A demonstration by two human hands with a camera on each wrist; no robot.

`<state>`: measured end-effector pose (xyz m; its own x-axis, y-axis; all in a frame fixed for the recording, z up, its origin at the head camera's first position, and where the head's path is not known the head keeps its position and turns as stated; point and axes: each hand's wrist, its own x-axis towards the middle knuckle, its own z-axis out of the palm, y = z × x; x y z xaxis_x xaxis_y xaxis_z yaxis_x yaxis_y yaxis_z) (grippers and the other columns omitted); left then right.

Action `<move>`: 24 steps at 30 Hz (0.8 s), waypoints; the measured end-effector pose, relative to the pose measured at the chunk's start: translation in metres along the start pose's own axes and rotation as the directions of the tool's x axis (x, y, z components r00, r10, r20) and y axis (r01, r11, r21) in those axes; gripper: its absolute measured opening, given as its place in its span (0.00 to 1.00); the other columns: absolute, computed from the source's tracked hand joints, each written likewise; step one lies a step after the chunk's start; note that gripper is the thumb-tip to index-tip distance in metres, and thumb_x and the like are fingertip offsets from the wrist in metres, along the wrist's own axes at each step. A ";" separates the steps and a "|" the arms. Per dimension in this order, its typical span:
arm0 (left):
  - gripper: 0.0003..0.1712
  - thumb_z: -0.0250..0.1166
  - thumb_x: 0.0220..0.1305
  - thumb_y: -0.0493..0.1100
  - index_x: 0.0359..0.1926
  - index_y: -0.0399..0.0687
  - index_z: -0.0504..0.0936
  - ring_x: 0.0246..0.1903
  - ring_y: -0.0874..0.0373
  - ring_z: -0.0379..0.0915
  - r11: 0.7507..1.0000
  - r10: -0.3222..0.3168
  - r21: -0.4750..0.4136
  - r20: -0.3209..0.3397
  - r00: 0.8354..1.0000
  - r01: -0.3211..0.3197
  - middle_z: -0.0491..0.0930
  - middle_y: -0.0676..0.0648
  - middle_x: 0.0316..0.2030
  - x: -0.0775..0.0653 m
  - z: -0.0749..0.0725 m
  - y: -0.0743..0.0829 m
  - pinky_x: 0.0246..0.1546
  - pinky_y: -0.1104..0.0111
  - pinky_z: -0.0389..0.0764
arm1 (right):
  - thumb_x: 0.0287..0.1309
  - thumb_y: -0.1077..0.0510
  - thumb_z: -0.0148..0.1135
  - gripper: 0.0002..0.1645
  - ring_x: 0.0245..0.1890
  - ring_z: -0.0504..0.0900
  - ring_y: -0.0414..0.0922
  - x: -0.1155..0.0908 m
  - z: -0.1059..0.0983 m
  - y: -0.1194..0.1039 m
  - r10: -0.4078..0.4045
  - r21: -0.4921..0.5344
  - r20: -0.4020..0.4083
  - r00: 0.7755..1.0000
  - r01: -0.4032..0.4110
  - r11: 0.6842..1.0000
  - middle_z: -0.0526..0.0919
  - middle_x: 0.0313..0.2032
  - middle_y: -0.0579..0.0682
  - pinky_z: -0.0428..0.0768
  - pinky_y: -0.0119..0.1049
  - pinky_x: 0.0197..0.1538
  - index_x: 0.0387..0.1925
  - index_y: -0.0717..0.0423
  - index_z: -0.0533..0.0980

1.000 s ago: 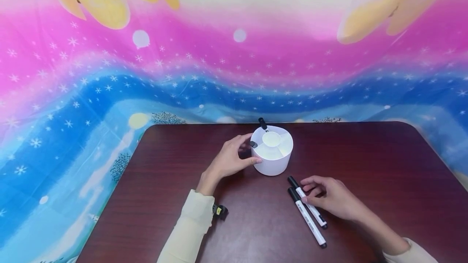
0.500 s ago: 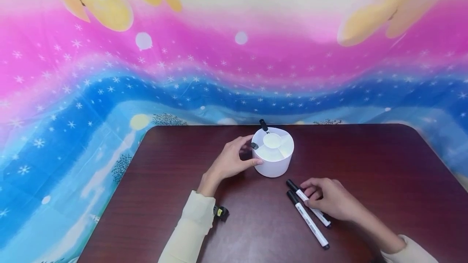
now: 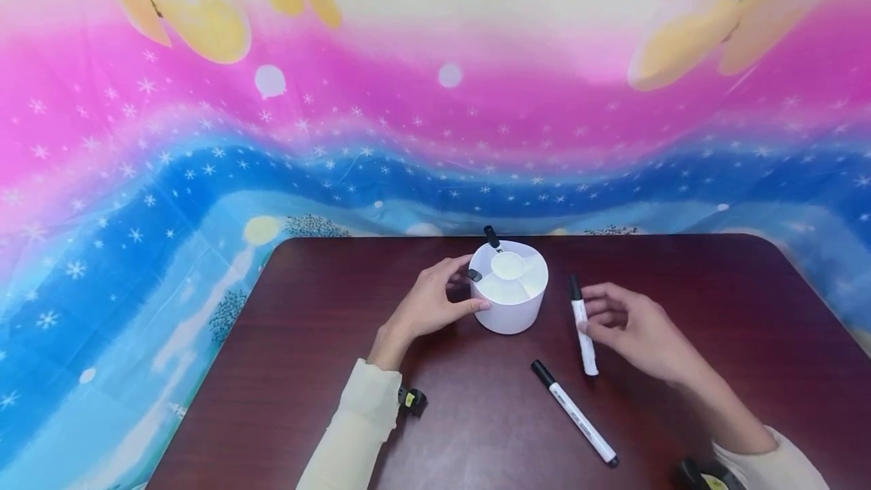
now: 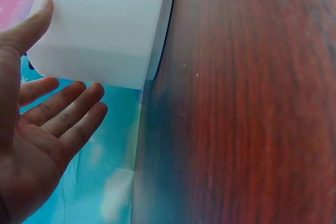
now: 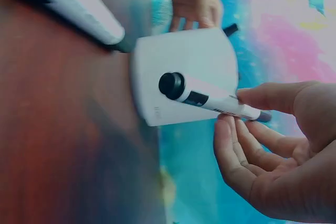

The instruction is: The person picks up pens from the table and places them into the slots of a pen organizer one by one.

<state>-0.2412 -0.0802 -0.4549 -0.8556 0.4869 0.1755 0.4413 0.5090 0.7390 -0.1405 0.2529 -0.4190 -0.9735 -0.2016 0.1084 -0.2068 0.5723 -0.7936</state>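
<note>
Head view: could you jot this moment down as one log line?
left hand: touches white holder | right hand: pinches marker | second marker: lies on table

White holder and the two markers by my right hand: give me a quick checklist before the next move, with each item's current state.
1. Held marker pinched by the right hand: ok.
2. Held marker above the holder: not ok, it is off to the holder's right.
3. Holder standing upright on the table: ok.
4. Left hand at the holder's side: ok; how firmly it steadies it: cannot tell.
5. Right-side compartment without a marker: ok, none shows there.
6. Loose marker apart from the holder: ok, it lies in front.
</note>
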 end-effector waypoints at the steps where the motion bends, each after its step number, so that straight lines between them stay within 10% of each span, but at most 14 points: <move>1: 0.51 0.80 0.61 0.63 0.80 0.57 0.69 0.59 0.47 0.84 1.000 0.000 -0.003 0.001 1.000 0.000 0.80 0.47 0.66 0.000 0.000 0.000 0.63 0.51 0.86 | 0.66 0.64 0.73 0.27 0.42 0.87 0.30 0.001 -0.002 -0.002 0.001 0.011 -0.018 1.000 -0.001 1.000 0.90 0.48 0.59 0.88 0.27 0.44 0.64 0.66 0.77; 11: 0.50 0.79 0.61 0.64 0.80 0.59 0.70 0.57 0.54 0.85 1.000 -0.007 0.011 0.001 1.000 0.007 0.81 0.49 0.65 -0.003 0.001 0.000 0.62 0.56 0.87 | 0.68 0.61 0.73 0.30 0.43 0.87 0.27 0.016 -0.010 -0.025 0.016 0.111 -0.131 0.991 -0.002 0.994 0.86 0.53 0.65 0.87 0.22 0.46 0.66 0.67 0.73; 19: 0.50 0.80 0.60 0.62 0.79 0.60 0.70 0.56 0.55 0.85 1.000 -0.001 0.021 -0.007 1.000 0.002 0.81 0.50 0.64 -0.001 0.001 -0.002 0.61 0.58 0.87 | 0.68 0.62 0.73 0.31 0.42 0.89 0.29 0.030 -0.017 -0.037 0.014 0.190 -0.170 0.985 0.019 0.982 0.87 0.42 0.34 0.88 0.24 0.46 0.67 0.66 0.73; 24: 0.50 0.80 0.61 0.62 0.79 0.59 0.70 0.57 0.55 0.86 1.000 0.005 0.020 -0.006 1.000 -0.004 0.82 0.50 0.64 0.000 0.001 -0.002 0.61 0.58 0.87 | 0.69 0.61 0.72 0.32 0.43 0.89 0.28 0.036 -0.018 -0.037 0.031 0.235 -0.171 0.985 0.010 0.972 0.87 0.42 0.32 0.88 0.24 0.47 0.68 0.67 0.70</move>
<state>-0.2421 -0.0802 -0.4567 -0.8552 0.4851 0.1827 0.4504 0.5210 0.7251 -0.1695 0.2389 -0.3746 -0.9818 -0.0444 0.1845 -0.1878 0.3677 -0.9108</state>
